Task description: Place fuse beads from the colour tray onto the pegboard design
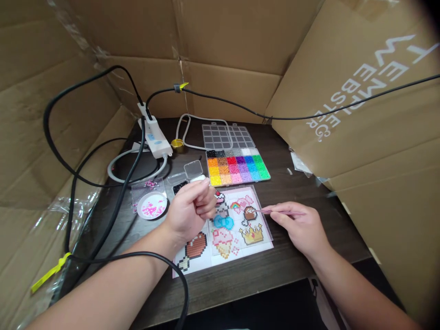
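Note:
My left hand (190, 208) hovers over the left part of a clear pegboard (264, 229) laid on a pattern sheet (199, 259) of pixel pictures. Its fingers are curled round a small white object at the fingertips. My right hand (302, 227) rests at the pegboard's right edge and pinches thin pink tweezers (280, 211), whose tip points left at a brown bead figure (250, 213). Just behind the pegboard sits an open bead box (238, 167) with many coloured compartments.
A white dish of pink beads (152, 205) sits left of the pegboard, with a small clear case (193, 169) behind. Black cables (113, 201) and a white power strip (156, 137) cross the dark table (292, 181). Cardboard walls (378, 114) enclose all sides.

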`<act>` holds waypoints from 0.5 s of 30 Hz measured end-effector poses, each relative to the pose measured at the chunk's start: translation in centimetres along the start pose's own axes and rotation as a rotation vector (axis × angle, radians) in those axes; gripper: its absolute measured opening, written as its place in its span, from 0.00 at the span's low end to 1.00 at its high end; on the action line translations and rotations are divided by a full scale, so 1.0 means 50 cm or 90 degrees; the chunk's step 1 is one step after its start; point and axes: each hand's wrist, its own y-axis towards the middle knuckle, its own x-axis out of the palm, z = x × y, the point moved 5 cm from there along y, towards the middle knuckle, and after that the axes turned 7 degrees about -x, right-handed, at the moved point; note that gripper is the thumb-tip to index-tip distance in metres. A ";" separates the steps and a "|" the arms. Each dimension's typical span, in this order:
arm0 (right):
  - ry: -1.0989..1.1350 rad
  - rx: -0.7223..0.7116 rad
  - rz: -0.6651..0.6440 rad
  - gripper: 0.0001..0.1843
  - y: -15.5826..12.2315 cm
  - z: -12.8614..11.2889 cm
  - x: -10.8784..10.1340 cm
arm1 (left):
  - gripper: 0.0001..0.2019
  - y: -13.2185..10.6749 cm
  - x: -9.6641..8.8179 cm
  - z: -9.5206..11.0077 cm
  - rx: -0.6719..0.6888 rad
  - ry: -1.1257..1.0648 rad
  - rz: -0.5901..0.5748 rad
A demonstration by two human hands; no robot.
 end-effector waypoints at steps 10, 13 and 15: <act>0.011 0.003 0.019 0.03 0.010 0.002 0.019 | 0.20 -0.001 -0.002 0.000 0.067 0.082 0.015; 0.004 0.003 0.022 0.04 0.009 0.004 0.018 | 0.20 -0.002 -0.001 0.000 0.071 0.085 0.010; 0.004 0.003 0.020 0.04 0.008 0.004 0.019 | 0.20 -0.002 0.000 0.000 0.068 0.082 0.016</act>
